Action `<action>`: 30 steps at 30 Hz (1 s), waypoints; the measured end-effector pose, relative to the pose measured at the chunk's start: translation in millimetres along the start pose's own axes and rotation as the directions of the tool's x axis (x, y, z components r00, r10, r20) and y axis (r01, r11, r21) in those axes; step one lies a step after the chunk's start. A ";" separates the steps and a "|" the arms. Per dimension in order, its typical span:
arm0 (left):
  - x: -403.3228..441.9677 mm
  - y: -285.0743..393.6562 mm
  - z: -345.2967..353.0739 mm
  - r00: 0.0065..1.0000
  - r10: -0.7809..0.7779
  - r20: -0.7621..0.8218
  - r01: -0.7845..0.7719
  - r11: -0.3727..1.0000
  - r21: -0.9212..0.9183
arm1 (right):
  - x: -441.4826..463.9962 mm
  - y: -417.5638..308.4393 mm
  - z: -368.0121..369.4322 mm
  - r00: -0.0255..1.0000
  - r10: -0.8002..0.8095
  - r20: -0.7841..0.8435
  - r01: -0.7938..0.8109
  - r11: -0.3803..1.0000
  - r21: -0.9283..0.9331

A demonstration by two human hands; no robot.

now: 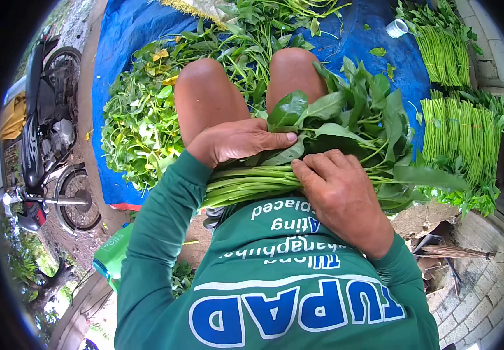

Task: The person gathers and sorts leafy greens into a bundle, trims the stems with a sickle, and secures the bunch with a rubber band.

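Note:
A bundle of leafy greens with long green stems, looking like water spinach point(252, 185), lies across my lap, its stem ends to the left and its leaves to the right. My left hand point(243, 140) is closed at the bundle's upper side, thumb pressed on a broad leaf point(287, 153); its other fingers are hidden under the leaves. Over the stems rests my right hand point(342, 195), fingers curled round them near where the leaves begin. Large dark leaves point(374, 111) spread beyond both hands, against my right knee.
Loose greens point(138, 125) cover much of the blue tarp point(129, 29) ahead and left. Tied bundles point(462, 125) are stacked at right, near a white can point(397, 28). A motorcycle point(48, 128) stands at far left; a green container point(112, 254) is by my left elbow.

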State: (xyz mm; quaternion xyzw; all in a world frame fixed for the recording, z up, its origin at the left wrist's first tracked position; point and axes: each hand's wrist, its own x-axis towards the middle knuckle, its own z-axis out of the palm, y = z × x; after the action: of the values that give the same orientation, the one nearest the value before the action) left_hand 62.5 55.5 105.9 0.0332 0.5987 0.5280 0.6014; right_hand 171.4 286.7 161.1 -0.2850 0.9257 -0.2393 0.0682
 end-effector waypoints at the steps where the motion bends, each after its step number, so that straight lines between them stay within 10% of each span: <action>1: -3.9 1.6 -0.1 0.998 0.050 -0.029 -0.049 0.998 0.048 | 2.0 -0.4 1.5 0.999 -0.004 -0.036 0.003 1.000 -0.023; 6: -27.4 19.1 -12.0 0.835 0.530 -0.148 -0.465 0.824 0.324 | 20.0 8.2 10.5 0.974 -0.074 -0.216 0.050 0.993 -0.111; 9: -33.2 33.2 -21.7 0.801 0.569 -0.184 -0.384 0.725 0.571 | 32.9 16.0 35.4 0.946 -0.060 -0.320 0.012 0.989 -0.150; 30: -11.6 16.2 -37.8 0.901 0.368 -0.228 -0.226 0.849 0.478 | 24.1 -2.5 14.1 0.979 -0.057 -0.198 0.023 0.985 -0.170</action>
State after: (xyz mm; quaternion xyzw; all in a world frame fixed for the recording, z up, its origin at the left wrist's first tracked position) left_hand 27.4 32.4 114.2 0.1782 0.7767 0.4648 0.3859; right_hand 156.5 265.7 150.2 -0.2826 0.9386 -0.1900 -0.0552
